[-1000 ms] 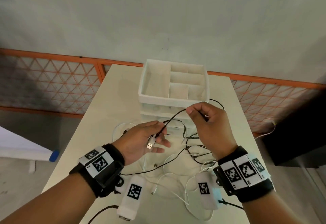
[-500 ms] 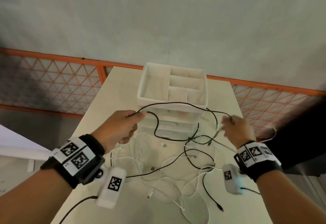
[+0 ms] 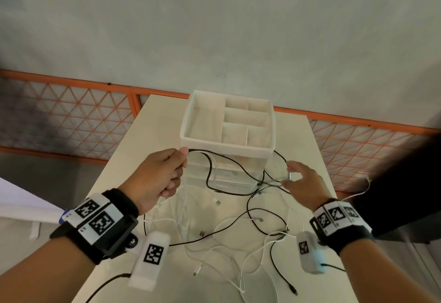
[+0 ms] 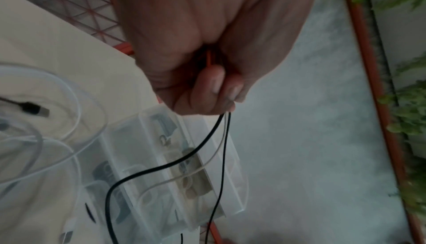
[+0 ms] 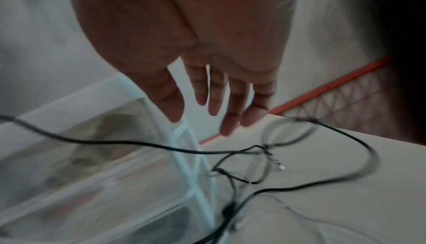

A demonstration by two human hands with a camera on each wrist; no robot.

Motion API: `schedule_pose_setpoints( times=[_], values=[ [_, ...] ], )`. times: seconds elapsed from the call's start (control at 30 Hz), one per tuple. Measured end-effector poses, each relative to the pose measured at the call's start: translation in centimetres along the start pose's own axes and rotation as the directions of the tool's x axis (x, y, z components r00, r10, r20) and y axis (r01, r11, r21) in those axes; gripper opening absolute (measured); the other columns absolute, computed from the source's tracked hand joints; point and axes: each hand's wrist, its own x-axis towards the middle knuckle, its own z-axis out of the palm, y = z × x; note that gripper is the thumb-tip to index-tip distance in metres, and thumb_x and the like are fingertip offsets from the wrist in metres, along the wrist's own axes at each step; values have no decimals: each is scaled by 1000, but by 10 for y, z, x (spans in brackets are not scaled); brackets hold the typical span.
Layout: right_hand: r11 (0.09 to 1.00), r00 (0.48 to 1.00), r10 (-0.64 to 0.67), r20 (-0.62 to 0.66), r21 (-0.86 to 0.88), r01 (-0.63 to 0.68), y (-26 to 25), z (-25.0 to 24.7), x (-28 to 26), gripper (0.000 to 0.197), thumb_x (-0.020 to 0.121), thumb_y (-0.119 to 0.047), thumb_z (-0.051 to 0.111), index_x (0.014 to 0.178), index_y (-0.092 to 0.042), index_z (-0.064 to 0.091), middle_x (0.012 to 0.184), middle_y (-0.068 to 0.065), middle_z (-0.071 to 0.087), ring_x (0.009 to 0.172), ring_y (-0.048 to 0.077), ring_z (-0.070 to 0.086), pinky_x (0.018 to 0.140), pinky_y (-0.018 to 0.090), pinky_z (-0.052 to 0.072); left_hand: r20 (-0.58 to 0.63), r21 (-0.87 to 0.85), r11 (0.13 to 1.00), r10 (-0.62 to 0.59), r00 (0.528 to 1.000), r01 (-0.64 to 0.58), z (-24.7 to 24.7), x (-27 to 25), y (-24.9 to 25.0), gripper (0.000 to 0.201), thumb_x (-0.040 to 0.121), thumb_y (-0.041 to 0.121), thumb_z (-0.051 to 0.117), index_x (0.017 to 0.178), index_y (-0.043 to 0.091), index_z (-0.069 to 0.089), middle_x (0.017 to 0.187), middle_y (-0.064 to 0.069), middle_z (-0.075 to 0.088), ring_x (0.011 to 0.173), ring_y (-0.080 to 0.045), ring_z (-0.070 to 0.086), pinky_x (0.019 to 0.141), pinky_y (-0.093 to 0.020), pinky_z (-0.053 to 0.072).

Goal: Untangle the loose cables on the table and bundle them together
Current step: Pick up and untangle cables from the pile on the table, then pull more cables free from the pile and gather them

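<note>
A black cable (image 3: 210, 171) loops in front of the organizer and trails into a tangle of black and white cables (image 3: 182, 216) on the beige table (image 3: 155, 123). My left hand (image 3: 182, 159) is raised at the organizer's front left corner. In the left wrist view that left hand (image 4: 227, 102) pinches the black cable (image 4: 202, 144) together with a thin white one. My right hand (image 3: 287, 174) hovers to the right with its fingers spread, and a metal plug hangs just by them. The right wrist view shows this hand (image 5: 200, 120) holding nothing, the black cable (image 5: 115, 141) lying below it.
A white divided tray on clear drawers (image 3: 226, 145) stands at the table's far middle. An orange lattice fence (image 3: 71, 111) runs behind the table. A dark object (image 3: 405, 183) stands past the right edge. Loose plugs (image 3: 202, 233) lie among the cables.
My right hand has let go of the black cable and spread its fingers; the plug end hangs free. My left hand has lifted its cables closer to the organizer's corner.
</note>
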Motion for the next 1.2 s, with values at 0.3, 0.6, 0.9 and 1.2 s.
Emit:
schedule_pose_setpoints(
  times=[0.3, 0.6, 0.9, 1.2],
  values=[
    [920, 933, -353, -68, 159, 359, -92, 57, -60, 20, 87, -42, 71, 74, -28, 66, 51, -15, 56, 54, 6, 55, 57, 21, 41, 381, 79, 941, 277, 882, -329, 49, -21, 44, 36, 96, 38, 52, 76, 10, 63, 55, 3, 28, 46, -12, 22, 42, -21, 22],
    [996, 986, 90, -138, 12, -89, -19, 17, 0, 28, 96, -36, 56, 78, -19, 69, 73, 3, 71, 69, 25, 69, 64, 33, 56, -44, -193, 951, 236, 971, -240, -2, 2, 39, 34, 100, 41, 50, 76, 17, 51, 55, 7, 34, 47, -12, 26, 42, -24, 21],
    [543, 959, -270, -88, 809, 227, -121, -30, -55, 26, 84, -39, 67, 61, -27, 63, 55, -1, 50, 45, 23, 53, 46, 28, 37, -55, -77, 976, 199, 978, -203, 28, 3, 9, 35, 93, 44, 62, 88, 11, 72, 83, -19, 68, 42, -13, 31, 42, -24, 30],
    [592, 939, -316, -139, 744, 309, -142, -29, -59, 46, 93, -44, 48, 62, -14, 64, 54, 22, 63, 45, 27, 63, 46, 29, 51, 281, -67, 976, 217, 935, -206, 79, 8, 18, 44, 69, 48, 82, 49, 25, 51, 55, -9, 42, 41, -16, 32, 40, -24, 27]
  ],
)
